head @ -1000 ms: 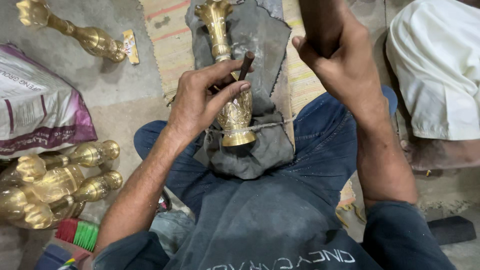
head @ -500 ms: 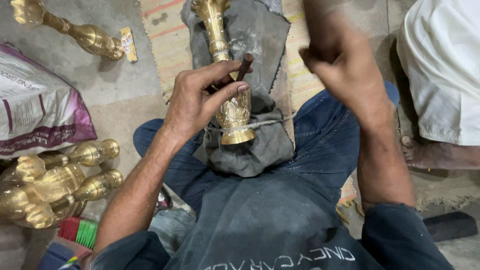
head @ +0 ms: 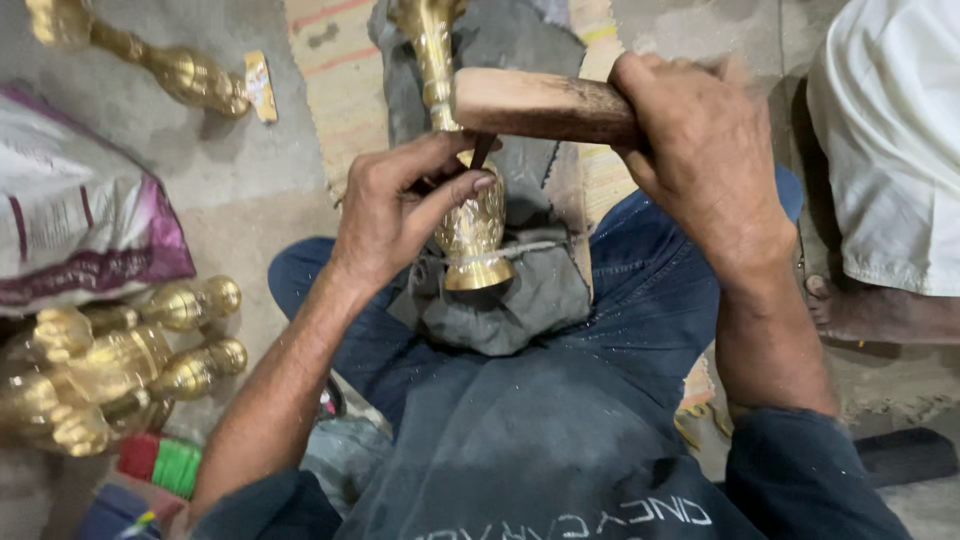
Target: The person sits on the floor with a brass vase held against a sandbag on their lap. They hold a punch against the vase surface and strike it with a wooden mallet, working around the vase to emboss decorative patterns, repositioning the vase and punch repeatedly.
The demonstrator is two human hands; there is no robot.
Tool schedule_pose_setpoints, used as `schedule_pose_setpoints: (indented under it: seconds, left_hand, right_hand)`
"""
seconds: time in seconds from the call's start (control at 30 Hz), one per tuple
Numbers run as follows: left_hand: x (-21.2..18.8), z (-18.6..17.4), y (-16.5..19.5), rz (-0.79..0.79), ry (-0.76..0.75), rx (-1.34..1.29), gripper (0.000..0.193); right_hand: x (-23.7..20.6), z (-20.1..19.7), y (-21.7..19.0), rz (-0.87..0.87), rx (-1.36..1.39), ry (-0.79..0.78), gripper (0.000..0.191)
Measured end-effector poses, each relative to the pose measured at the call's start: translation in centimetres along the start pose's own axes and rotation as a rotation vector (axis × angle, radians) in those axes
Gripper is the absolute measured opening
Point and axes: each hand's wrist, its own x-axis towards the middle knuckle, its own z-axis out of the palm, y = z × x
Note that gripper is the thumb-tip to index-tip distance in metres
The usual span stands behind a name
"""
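1. Grey cloth pad [head: 520,300] draped over the lap in blue jeans; brass vase [head: 470,225] lies on it, tied down by a thin cord, foot towards the person.
2. Printed sack [head: 80,225] on the floor at left, heap of brass pieces [head: 110,365] below it.
3. Right hand [head: 705,165] wrapped tight round a wooden mallet [head: 540,105], head over the chisel top.
4. Left hand [head: 400,205], fingers pinched on a small dark chisel [head: 482,152], tip against the vase body.

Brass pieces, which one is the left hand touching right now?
The brass piece lying on the grey cloth across the lap; the left hand touches it. The others lie on the floor, untouched.
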Motion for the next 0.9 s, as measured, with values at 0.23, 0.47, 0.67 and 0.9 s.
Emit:
schedule_pose_setpoints:
  seconds: [0.23,0.47,0.67,0.9]
  left_hand:
    - [0.2,-0.1,0.2,0.062,0.000,-0.058,0.035]
    - [0.0,-0.3,0.3,0.057,0.004,0.010,0.034]
    - [-0.2,-0.3,0.0,0.049,-0.022,-0.112,0.034]
    - [-0.4,0.1,-0.6,-0.012,-0.038,-0.076,0.034]
  right_hand:
    - [0.5,-1.2,0.1,0.131,0.445,-0.013,0.027]
    - [0.9,-0.9,-0.4,0.088,0.208,-0.011,0.036]
    - [0.1,-0.5,0.1,0.079,0.175,0.009,0.032]
    - [0.3,-0.1,0.5,0.284,0.610,-0.099,0.018]
